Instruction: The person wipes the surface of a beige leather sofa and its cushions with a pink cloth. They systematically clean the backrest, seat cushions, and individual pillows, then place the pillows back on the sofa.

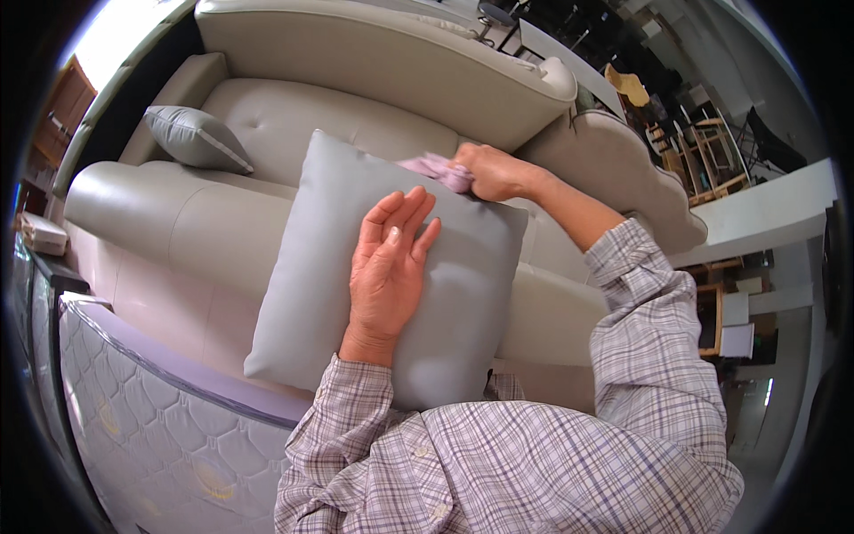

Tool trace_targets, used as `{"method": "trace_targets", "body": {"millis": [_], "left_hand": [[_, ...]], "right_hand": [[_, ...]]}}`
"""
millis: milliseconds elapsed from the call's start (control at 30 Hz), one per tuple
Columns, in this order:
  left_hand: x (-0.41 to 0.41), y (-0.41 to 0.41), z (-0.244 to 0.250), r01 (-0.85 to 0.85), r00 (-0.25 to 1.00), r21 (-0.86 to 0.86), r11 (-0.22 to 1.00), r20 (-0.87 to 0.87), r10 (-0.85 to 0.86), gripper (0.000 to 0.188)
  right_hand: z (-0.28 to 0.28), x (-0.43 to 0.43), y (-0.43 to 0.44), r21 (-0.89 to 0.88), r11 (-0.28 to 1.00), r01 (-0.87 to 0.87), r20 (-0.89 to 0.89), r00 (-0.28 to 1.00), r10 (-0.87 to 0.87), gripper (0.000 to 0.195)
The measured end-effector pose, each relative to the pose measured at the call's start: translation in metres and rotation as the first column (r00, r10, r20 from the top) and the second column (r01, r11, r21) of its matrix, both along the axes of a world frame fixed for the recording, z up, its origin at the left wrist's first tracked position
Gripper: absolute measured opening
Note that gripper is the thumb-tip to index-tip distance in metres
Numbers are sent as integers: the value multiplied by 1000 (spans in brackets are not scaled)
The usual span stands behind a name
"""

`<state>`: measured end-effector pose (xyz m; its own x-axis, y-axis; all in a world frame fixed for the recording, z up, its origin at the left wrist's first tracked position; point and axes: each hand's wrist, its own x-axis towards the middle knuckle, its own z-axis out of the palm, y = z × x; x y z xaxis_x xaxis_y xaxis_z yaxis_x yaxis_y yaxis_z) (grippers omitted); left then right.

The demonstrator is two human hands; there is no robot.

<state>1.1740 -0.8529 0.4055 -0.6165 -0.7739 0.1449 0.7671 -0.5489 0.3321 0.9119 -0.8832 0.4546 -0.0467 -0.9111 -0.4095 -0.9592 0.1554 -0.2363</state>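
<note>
A pale grey square cushion [467, 294] stands tilted in front of my body, before the beige sofa [333, 120]. My left hand [390, 267] is over the cushion's front, palm turned partly up and fingers slightly curled, holding nothing. At the cushion's top edge, my right hand [490, 172] is closed on a bunched pink cloth [437, 170]. Part of the cloth lies behind that edge, and the cushion hides its far end. How the cushion is supported below cannot be seen.
A second grey cushion [197, 139] leans near the sofa's left armrest. A quilted mattress [160, 394] in plastic wrap stands at the lower left. Behind the sofa's right end is a scalloped beige upholstered piece [614, 153]. Wooden chair frames [700, 153] and a white table [560, 60] are farther back.
</note>
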Motion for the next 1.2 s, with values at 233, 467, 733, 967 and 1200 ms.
{"method": "trace_targets", "body": {"millis": [233, 467, 733, 967, 1200], "left_hand": [[-11, 4, -1, 6, 1000, -36, 999, 17, -5, 44], [-8, 5, 0, 4, 999, -33, 999, 34, -2, 44], [-8, 8, 1, 10, 1000, -30, 999, 29, -9, 44], [0, 6, 2, -8, 998, -43, 999, 66, 11, 43], [-4, 9, -7, 25, 1000, -46, 999, -3, -25, 47]], "right_hand": [[-4, -44, 12, -176, 984, 26, 56, 998, -16, 43], [9, 57, 2, -529, 847, -57, 129, 981, 147, 57], [13, -18, 87, -305, 950, 58, 87, 996, -32, 66], [29, 2, 13, -462, 882, 97, 272, 962, 37, 57], [-12, 39, -18, -464, 885, -24, 173, 978, 117, 52]]}}
